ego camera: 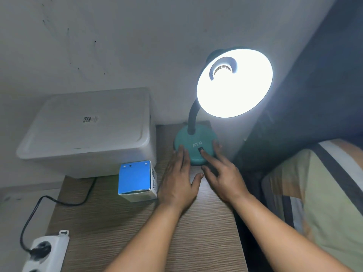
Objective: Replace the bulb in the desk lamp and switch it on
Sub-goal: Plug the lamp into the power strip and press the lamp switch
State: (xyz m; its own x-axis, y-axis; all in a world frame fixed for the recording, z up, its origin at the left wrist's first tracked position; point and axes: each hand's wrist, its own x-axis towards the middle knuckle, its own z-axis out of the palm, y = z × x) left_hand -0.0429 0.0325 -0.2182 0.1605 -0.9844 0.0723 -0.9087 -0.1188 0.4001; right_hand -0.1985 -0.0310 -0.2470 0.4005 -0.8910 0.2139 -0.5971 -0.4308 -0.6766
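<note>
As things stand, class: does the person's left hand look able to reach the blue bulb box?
Probably yes. The left hand rests flat against the lamp base, and the blue bulb box stands just to its left on the wooden table, with nothing between them.

The teal desk lamp stands upright at the tabletop's far right, gooseneck curved, shade glowing brightly.

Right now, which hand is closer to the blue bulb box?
Left. The left hand lies just right of the blue bulb box, fingers on the lamp base. The right hand is farther right, a fingertip on the switch.
</note>
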